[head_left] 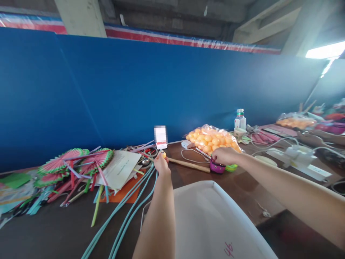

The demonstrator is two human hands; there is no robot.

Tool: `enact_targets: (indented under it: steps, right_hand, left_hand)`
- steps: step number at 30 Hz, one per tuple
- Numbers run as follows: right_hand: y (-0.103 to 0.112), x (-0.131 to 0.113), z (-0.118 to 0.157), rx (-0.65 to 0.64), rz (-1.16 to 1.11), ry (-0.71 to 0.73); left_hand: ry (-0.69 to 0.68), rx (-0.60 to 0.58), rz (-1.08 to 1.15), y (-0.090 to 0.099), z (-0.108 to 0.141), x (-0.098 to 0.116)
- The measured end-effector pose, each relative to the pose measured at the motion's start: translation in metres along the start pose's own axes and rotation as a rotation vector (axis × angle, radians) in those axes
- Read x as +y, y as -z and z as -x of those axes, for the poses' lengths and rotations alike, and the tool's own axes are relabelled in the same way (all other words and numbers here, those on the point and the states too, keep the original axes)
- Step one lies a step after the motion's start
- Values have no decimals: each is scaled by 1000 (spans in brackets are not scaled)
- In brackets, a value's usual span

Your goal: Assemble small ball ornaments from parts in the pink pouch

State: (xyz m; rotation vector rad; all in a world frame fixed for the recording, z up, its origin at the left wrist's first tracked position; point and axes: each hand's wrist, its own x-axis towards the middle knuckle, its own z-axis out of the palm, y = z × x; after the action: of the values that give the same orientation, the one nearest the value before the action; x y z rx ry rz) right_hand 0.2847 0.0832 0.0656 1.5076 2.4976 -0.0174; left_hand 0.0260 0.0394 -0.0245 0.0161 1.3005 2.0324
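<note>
My left hand (161, 163) is closed round a small orange ball (163, 154), whose top shows above the fingers. Over a small purple container (217, 167), my right hand (224, 156) has its fingers bent down at the rim; the fingertips and anything between them are hidden. A bright green container (231, 167) touches the purple one on its right. Behind my right hand lies a clear bag of orange balls (212, 137). A wooden stick (190, 165) runs between my two hands.
A white board (210, 216) marked in pink lies in front. Pale blue tubes (129, 212), papers (118, 169) and pink-green paper fans (64, 162) are at left. A phone (161, 138) stands behind. Bottles (240, 120), cables, a power strip (309, 169) and another person's hand (309, 138) are at right.
</note>
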Motion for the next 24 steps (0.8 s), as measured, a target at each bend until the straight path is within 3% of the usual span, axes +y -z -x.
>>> enact_targets:
  steps: [6, 8, 11, 15, 18, 21, 24]
  right_hand:
    - [20, 9, 11, 260, -134, -43]
    - [27, -3, 10, 403, -284, 29]
    - [33, -43, 1, 541, -629, 199]
    - [34, -117, -25, 411, -1188, 329]
    - [30, -161, -49, 322, -1567, 268]
    - [18, -185, -70, 239, -1877, 154]
    - [-2, -192, -85, 177, -2048, 61]
  left_hand:
    - [-4, -20, 36, -1, 1, -1]
    - [-17, -46, 51, -1, 2, -1]
    - [-36, -94, 90, -1, 2, 0]
    - [-35, -119, 152, -1, 2, 3]
    - [-26, -114, 176, -1, 1, 8]
    - [-53, -117, 186, -1, -1, 11]
    - [-74, -96, 211, -1, -5, 11]
